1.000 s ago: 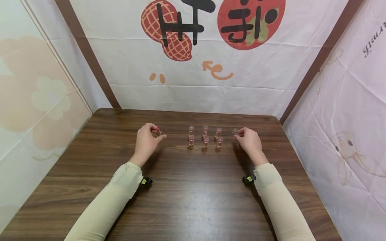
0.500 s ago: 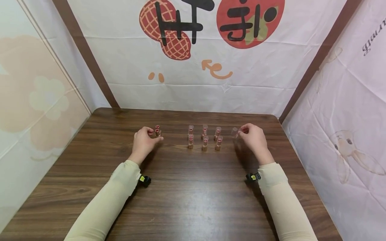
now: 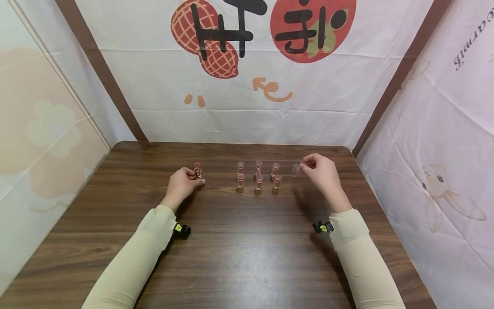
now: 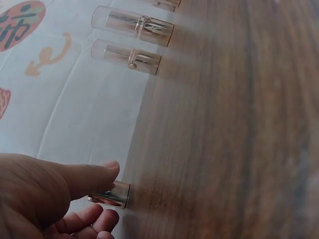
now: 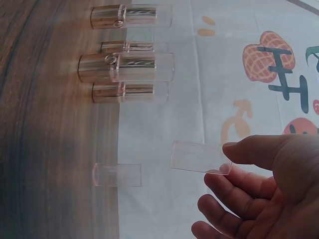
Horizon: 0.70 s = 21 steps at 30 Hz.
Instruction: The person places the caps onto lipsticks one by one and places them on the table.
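My left hand (image 3: 181, 189) is at two uncapped lipsticks (image 3: 197, 173) standing one behind the other on the left of the table. Its thumb and curled fingers lie round the nearer gold lipstick tube (image 4: 119, 194), which stands upright in the left wrist view; the thumb partly covers it. My right hand (image 3: 321, 175) pinches a clear lipstick cap (image 5: 197, 158) between thumb and forefinger, raised off the table, the other fingers loosely bent. A second clear cap (image 5: 118, 175) stands on the table below it. In the head view the two caps nearly overlap.
Several capped lipsticks with gold bases stand in two rows mid-table, among them a front one (image 3: 259, 184) and a back one (image 3: 258, 169). The brown wooden table (image 3: 247, 249) meets a printed cloth backdrop (image 3: 231, 124) behind.
My right hand has moved back and up, lifting one clear cap. My left hand's fingers drew back off the lipsticks' tops and now sit lower round the nearer one. The view shifted slightly.
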Each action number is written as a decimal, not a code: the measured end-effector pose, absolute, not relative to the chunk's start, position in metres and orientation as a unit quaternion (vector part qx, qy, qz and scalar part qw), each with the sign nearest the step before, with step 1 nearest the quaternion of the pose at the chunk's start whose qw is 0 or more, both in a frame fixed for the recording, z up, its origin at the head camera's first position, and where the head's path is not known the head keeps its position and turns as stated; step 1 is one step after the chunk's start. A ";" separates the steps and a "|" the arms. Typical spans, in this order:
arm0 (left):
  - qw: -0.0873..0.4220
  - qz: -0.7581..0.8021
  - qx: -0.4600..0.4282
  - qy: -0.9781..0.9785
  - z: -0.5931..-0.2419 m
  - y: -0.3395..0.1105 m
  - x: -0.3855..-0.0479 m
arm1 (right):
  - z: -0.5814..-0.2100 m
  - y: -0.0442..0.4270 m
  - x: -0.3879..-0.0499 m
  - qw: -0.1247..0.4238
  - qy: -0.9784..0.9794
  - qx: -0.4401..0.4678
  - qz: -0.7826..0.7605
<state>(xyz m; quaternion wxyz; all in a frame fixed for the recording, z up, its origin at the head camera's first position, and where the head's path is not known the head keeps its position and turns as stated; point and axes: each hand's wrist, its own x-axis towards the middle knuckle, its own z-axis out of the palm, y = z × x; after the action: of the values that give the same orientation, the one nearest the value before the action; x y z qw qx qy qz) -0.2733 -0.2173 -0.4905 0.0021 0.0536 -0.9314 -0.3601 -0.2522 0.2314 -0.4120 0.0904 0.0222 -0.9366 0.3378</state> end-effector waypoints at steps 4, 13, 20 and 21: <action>0.003 -0.359 0.051 -0.932 -0.493 -0.220 -0.276 | -0.409 0.229 -0.250 0.095 -0.936 0.028 0.338; 0.017 -0.336 0.041 -0.941 -0.490 -0.218 -0.277 | -0.400 0.225 -0.243 0.104 -0.933 0.044 0.342; 0.035 -0.324 0.038 -0.945 -0.478 -0.211 -0.269 | -0.392 0.222 -0.238 0.109 -0.930 0.056 0.347; 0.037 -0.324 0.036 -0.945 -0.476 -0.210 -0.268 | -0.390 0.222 -0.237 0.111 -0.929 0.059 0.347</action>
<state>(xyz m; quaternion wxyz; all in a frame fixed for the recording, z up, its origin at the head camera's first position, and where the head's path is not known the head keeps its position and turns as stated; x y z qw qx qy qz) -0.2679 -0.2098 -0.4761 0.0375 0.0360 -0.9448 -0.3236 -0.2374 0.2217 -0.3902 0.1111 0.0588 -0.9293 0.3472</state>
